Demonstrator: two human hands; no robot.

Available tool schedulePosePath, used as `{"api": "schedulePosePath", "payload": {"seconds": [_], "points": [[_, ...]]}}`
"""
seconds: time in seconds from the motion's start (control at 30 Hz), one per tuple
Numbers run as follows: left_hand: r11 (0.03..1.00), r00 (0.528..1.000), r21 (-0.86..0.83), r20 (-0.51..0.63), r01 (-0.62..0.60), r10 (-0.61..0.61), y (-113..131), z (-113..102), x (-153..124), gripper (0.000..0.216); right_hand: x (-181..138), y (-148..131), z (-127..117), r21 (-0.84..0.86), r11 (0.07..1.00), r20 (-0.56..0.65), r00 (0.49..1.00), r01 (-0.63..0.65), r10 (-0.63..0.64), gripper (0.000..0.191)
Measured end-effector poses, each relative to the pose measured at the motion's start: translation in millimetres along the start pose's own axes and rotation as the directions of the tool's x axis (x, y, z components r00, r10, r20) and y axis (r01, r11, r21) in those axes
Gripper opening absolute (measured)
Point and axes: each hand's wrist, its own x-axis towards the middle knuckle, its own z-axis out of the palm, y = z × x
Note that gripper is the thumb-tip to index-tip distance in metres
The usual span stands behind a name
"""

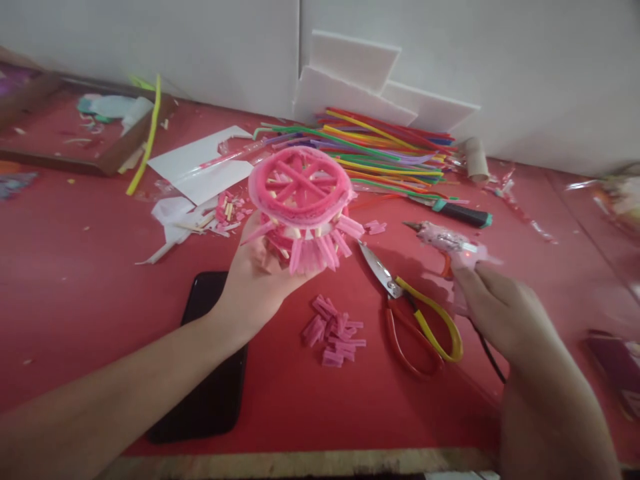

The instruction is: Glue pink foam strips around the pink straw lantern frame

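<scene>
My left hand (257,280) holds up a round pink straw craft (303,203), a ring with crossed spokes and a fringe of short pink straw pieces. Its fingers are wrapped under the piece. My right hand (493,303) grips a pink glue gun (447,243) whose nozzle points left toward the craft, a little apart from it. A black cord runs down from the gun. A pile of cut pink straw pieces (335,330) lies on the red table (80,293) between my hands.
Scissors with red and yellow handles (415,313) lie beside the glue gun. A black phone (210,360) rests under my left forearm. Colourful straws (380,150), white foam boards (360,80), a craft knife (460,213), paper scraps (195,220) and a cardboard tray (75,127) sit farther back.
</scene>
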Motion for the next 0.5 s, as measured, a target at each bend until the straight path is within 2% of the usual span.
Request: {"api": "schedulePosePath", "payload": {"seconds": [0.1, 0.17, 0.23, 0.33, 0.4, 0.47, 0.5], "points": [[1.0, 0.999, 0.014, 0.031, -0.019, 0.018, -0.2, -0.1, 0.3, 0.035, 0.3, 11.4, 1.6, -0.169, 0.985, 0.168, 0.983, -0.043, 0.072, 0.061], [0.999, 0.999, 0.014, 0.041, -0.029, 0.029, -1.3, -0.5, 0.4, 0.034, -2.5, 19.8, 3.5, -0.17, 0.985, 0.219, 0.975, -0.007, 0.045, 0.058], [0.999, 0.999, 0.012, 0.034, -0.035, 0.034, -1.9, -0.5, 0.6, 0.035, -7.3, 26.1, 4.3, -0.194, 0.981, 0.176, 0.984, 0.023, 0.012, 0.054], [0.999, 0.999, 0.015, 0.021, -0.028, 0.028, -1.7, 0.0, 1.0, 0.033, -15.0, 23.8, 2.6, -0.304, 0.951, 0.0, 0.998, 0.053, -0.055, 0.04], [0.999, 1.0, 0.031, 0.003, -0.011, 0.011, -1.4, 0.3, 1.1, 0.037, -19.0, 9.7, 1.2, -0.34, 0.94, -0.082, 0.995, 0.024, -0.055, 0.038], [0.999, 1.0, 0.036, -0.027, 0.015, -0.014, -1.3, 0.4, 1.1, 0.046, -21.8, -15.0, 1.9, -0.286, 0.958, -0.083, 0.996, -0.005, -0.019, 0.038], [0.999, 0.999, 0.025, -0.039, 0.023, -0.022, -1.2, 0.4, 1.0, 0.051, -23.0, -30.0, 3.4, -0.231, 0.973, -0.045, 0.999, 0.018, -0.029, 0.034]]}}
